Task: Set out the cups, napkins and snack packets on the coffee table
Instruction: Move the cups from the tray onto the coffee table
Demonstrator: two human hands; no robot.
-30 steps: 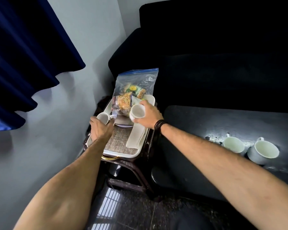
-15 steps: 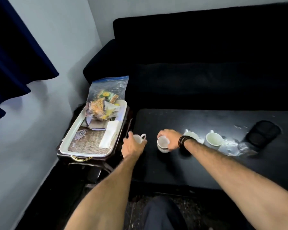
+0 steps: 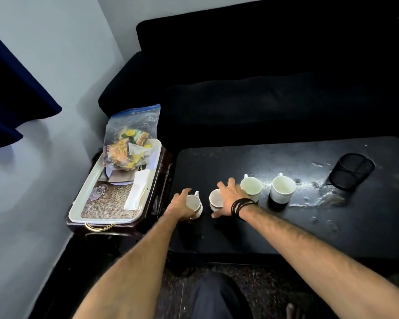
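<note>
On the black coffee table (image 3: 286, 231) several white cups stand in a row. My left hand (image 3: 180, 207) grips the leftmost cup (image 3: 194, 203), which tilts slightly just above or on the table's left end. My right hand (image 3: 232, 199) has its fingers spread beside the second cup (image 3: 214, 199), which rests on the table. Two more cups (image 3: 251, 186) (image 3: 282, 188) stand to the right. A clear zip bag of snack packets (image 3: 129, 139) and folded white napkins (image 3: 138, 189) lie in the white tray (image 3: 78, 210) on the left.
The tray sits on a dark wooden side table (image 3: 165, 171) against the wall. A black mesh holder (image 3: 351, 171) lies on the coffee table's right part, with wet patches (image 3: 309, 199) around it. A black sofa (image 3: 263, 88) stands behind; a blue curtain (image 3: 9, 88) hangs at left.
Both hands carried a cup each from the tray over to the coffee table. My right hand has spread its fingers off its cup; my left hand still holds its cup.
</note>
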